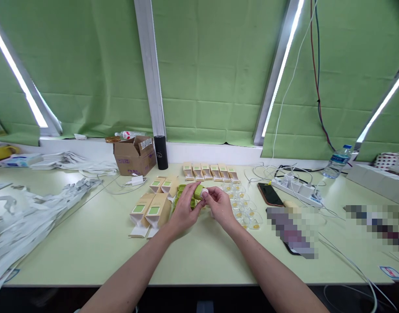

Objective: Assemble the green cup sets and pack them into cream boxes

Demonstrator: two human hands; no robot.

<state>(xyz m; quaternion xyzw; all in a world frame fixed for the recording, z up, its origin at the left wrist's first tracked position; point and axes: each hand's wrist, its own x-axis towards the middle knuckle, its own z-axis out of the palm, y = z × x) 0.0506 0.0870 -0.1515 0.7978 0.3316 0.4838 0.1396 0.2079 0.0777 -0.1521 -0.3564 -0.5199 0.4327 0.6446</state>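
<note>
Above the middle of the table, my left hand (185,211) grips a small green bottle-like container (198,191) between thumb and fingers. The fingers of my right hand (221,208) are closed on its pale round end (204,192); whether that is a cap cannot be made out. Behind my left hand lie several more green containers (180,190), partly hidden. To the left stand opened cream cartons (158,208) with green labels, their flaps folded out. Rows of clear plastic pieces (247,204) with yellowish centres lie just right of my right hand.
Small cream boxes (211,171) line the back. A cardboard box (134,156) and black cylinder (161,152) stand behind left. White straps (52,213) cover the left side. Right are a phone (270,194), power strip (297,191), cables and a water bottle (338,163).
</note>
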